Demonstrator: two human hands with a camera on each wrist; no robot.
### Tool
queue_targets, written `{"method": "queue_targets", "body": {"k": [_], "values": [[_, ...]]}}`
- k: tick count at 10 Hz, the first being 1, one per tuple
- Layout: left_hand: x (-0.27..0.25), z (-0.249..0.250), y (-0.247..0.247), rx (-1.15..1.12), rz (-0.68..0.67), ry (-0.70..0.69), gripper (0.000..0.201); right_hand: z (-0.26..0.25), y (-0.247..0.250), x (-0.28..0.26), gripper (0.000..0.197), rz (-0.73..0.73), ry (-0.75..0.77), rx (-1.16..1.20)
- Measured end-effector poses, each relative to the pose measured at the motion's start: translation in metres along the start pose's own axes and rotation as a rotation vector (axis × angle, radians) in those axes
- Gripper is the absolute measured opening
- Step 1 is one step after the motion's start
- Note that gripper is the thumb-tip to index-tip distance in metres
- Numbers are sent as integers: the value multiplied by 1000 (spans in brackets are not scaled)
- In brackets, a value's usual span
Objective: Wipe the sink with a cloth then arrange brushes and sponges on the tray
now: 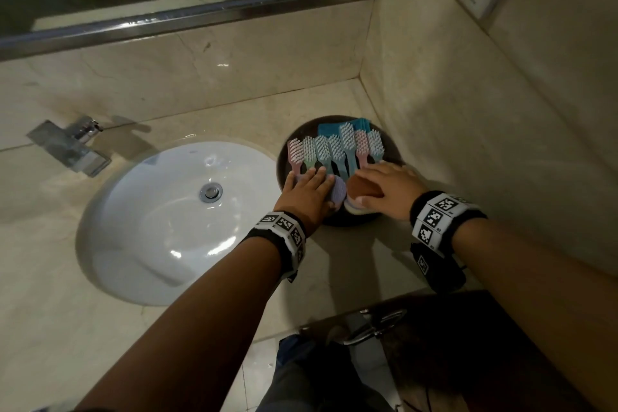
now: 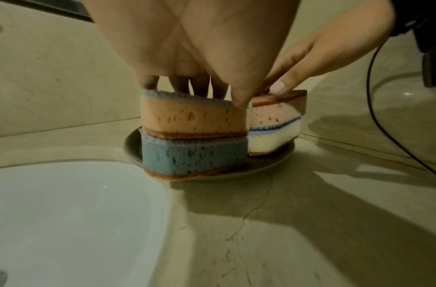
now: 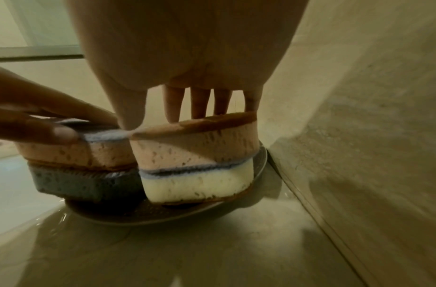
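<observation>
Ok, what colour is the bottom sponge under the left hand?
Blue sponge; clearest in the left wrist view.

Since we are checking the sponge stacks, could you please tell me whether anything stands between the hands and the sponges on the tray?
Nothing visible does. The left hand rests with flat fingers directly on the left sponge stack, and the right hand likewise on the right sponge stack. Both stacks already sit on the tray.

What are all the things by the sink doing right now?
left hand: flat on the left sponge stack
right hand: flat on the right sponge stack
brushes: in a row on the tray
blue cloth: under the brushes
sink: empty
</observation>
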State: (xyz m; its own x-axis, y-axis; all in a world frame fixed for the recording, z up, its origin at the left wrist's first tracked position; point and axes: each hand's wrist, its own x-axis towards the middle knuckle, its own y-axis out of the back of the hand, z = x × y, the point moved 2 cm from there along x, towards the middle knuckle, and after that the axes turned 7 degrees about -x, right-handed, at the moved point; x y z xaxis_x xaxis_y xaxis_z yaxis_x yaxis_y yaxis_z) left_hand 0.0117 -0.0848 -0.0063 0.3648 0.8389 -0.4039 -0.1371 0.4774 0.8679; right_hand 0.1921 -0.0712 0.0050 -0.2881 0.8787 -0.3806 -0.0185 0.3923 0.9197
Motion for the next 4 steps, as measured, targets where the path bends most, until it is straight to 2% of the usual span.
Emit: {"method": "queue_targets", "body": {"k": [1,3,4], "values": [[0,0,0,-6,8,3,59,1,5,-2,58,48,8,4],[-2,-1,0,1,21,0,60,-2,2,2,57,-9,8,-25],[-5,-4,2,-23,32,-2,60,-2,3,5,56,9,-9,-29]]}}
